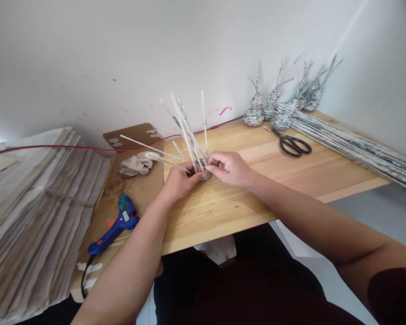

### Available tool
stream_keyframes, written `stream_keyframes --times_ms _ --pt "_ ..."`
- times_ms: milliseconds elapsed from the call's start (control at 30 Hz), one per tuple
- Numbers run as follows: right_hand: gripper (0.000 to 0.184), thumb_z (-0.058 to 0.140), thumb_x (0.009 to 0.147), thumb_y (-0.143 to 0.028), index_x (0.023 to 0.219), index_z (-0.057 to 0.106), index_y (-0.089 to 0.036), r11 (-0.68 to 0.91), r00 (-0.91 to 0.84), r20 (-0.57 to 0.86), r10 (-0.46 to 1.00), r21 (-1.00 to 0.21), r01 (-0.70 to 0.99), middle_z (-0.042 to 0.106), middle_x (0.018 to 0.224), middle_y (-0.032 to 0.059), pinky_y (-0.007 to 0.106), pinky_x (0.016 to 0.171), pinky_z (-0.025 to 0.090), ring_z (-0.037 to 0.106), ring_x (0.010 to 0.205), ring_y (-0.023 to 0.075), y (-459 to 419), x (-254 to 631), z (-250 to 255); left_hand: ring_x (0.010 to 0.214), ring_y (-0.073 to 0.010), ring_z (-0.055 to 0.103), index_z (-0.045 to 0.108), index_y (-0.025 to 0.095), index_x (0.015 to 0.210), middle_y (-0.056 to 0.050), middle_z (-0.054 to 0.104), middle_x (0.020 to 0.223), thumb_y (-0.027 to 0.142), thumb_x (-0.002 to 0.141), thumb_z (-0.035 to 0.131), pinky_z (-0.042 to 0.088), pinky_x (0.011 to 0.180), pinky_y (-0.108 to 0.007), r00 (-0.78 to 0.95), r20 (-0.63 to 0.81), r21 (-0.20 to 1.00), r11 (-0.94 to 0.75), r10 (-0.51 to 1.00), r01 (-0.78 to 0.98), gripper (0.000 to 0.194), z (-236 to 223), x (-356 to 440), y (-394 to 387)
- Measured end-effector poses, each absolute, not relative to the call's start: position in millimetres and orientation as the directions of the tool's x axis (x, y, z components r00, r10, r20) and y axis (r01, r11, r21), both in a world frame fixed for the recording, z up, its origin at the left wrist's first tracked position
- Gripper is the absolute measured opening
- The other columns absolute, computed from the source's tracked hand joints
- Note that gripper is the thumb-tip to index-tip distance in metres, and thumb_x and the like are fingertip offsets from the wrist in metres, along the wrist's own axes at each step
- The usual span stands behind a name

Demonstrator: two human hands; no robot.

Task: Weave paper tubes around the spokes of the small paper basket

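A small weaving of rolled newspaper tubes [188, 135] is held just above the wooden table, its long white spokes fanning upward and to the left. My left hand [182, 180] is closed around its left side, thumb along the front near the base. On the right side, my right hand [230, 168] pinches a paper tube between thumb and fingers close to the woven base. Most of the base is covered by my fingers.
A blue glue gun [113, 228] lies at left beside a stack of newspaper [43, 216] and a crumpled cloth [137, 164]. Black scissors [294, 144], several woven gourd shapes [253, 113] and a bundle of paper tubes [355, 144] occupy the right of the wooden table [203, 221].
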State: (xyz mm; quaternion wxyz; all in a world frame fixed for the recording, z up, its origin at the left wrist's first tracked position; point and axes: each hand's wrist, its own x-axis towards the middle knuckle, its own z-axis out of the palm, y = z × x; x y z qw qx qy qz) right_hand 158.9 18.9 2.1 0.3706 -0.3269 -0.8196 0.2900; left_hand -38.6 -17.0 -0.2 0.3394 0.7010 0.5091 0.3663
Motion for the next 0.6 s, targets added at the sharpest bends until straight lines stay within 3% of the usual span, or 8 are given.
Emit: stream_keyframes --times_ms 133,300,500,600 --pt "0.01 0.063 0.084 -0.025 0.078 0.065 -0.017 0.544 -0.497 0.345 0.796 -0.768 0.339 0.062 0.066 -0.0012 0.024 0.055 0.034 0.048 0.056 0.0094 21.3 155.6 0.9 0.073 -0.0183 0.066 0.074 0.016 0.084 -0.003 0.075 0.08 0.04 0.077 0.073 0.048 0.069 -0.028 0.205 0.161 0.836 -0.244 0.965 0.491 0.025 -1.6 -39.5 -15.7" --pt "0.026 0.054 0.092 -0.029 0.069 0.061 -0.017 0.5 -0.563 0.229 0.794 -0.773 0.39 0.055 0.055 -0.0026 0.023 0.053 0.034 0.046 0.051 0.0087 22.3 153.8 1.3 0.073 -0.018 0.066 0.074 0.016 0.085 -0.003 0.075 0.08 0.037 0.075 0.073 0.048 0.07 -0.028 0.205 0.157 0.865 -0.234 0.966 0.444 0.023 -0.3 -40.0 -14.8" --pt "0.023 0.054 0.092 -0.029 0.073 0.056 -0.017 0.198 -0.608 -0.024 0.793 -0.935 0.294 0.06 0.059 -0.0018 0.022 0.051 0.044 0.055 0.047 0.009 21.1 156.0 4.0 0.058 -0.0124 0.056 0.067 0.015 0.082 0.0 0.066 0.068 0.038 0.067 0.08 0.043 0.055 -0.024 0.179 0.125 0.927 -0.179 0.976 0.331 0.03 -2.6 -38.7 -13.4" --pt "0.019 0.062 0.087 -0.03 0.075 0.057 -0.016 0.111 -0.665 -0.078 0.743 -0.965 0.237 0.063 0.063 -0.0009 0.024 0.056 0.048 0.058 0.052 0.0098 22.6 159.3 3.8 0.054 -0.011 0.053 0.063 0.016 0.082 0.002 0.061 0.062 0.037 0.066 0.081 0.041 0.052 -0.023 0.168 0.123 0.943 -0.168 0.978 0.288 0.031 -5.9 -38.6 -11.8"
